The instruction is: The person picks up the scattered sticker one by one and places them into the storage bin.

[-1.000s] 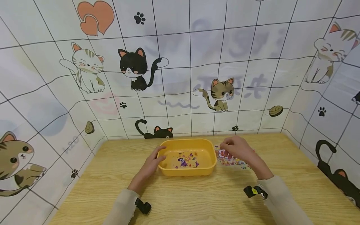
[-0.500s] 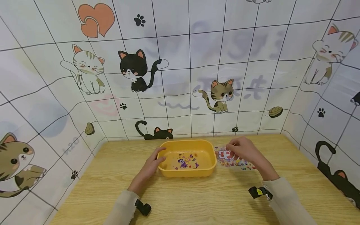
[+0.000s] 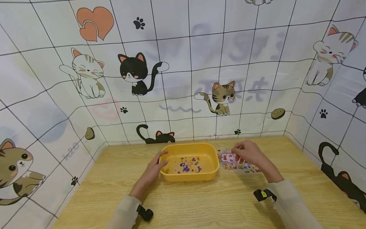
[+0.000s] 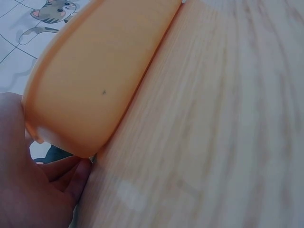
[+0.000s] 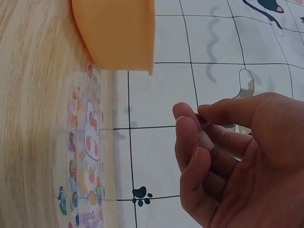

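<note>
A yellow plastic basin [image 3: 189, 177] stands on the table with small purple and multicoloured pieces [image 3: 187, 166] scattered on its floor. My left hand [image 3: 154, 168] grips its left end, thumb at the rim; in the left wrist view the fingers [image 4: 78, 178] curl at the lower edge. Right of the basin lies a clear printed sheet or bag [image 3: 227, 158] with a white rabbit and many small colourful figures. Above it, my right hand [image 3: 250, 154] pinches a tiny dark piece [image 5: 203, 120] between thumb and fingers. That piece is too small to identify.
The wooden table [image 3: 188, 203] meets a cat-printed wall covering [image 3: 177, 79] behind the basin and at both sides. A black wrist camera [image 3: 145, 213] sits on the left sleeve, another camera [image 3: 263, 194] on the right.
My right hand has moved slightly right over the clear printed sheet or bag, showing more of the rabbit. The left hand keeps its grip on the basin. The head view has shifted a little.
</note>
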Tool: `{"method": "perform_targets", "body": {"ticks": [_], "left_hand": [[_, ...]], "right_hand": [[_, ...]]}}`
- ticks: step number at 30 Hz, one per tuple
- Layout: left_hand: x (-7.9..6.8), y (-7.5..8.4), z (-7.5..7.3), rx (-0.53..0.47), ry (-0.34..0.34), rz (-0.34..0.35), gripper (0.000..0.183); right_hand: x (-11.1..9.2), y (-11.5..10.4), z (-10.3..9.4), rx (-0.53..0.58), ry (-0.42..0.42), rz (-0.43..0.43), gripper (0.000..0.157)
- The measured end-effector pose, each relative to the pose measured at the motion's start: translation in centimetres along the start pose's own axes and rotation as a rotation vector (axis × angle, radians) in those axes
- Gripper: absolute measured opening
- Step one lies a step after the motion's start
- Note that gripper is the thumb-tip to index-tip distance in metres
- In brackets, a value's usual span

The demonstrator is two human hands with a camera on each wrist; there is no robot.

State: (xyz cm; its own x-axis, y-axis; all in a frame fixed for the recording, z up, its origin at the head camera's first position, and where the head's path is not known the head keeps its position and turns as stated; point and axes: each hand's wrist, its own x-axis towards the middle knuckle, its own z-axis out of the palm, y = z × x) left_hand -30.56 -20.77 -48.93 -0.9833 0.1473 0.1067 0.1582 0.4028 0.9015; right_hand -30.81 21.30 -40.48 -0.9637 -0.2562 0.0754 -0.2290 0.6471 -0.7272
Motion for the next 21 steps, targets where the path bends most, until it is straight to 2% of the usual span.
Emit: {"method": "perform_targets", "body": {"ticks": [21], "left_hand": [[0.0,-0.1,0.1,-0.012,-0.01,-0.01,0.046]], "right_hand": [[-0.1,1.6,-0.9,-0.002,-0.005,0.032,0.032]]}}
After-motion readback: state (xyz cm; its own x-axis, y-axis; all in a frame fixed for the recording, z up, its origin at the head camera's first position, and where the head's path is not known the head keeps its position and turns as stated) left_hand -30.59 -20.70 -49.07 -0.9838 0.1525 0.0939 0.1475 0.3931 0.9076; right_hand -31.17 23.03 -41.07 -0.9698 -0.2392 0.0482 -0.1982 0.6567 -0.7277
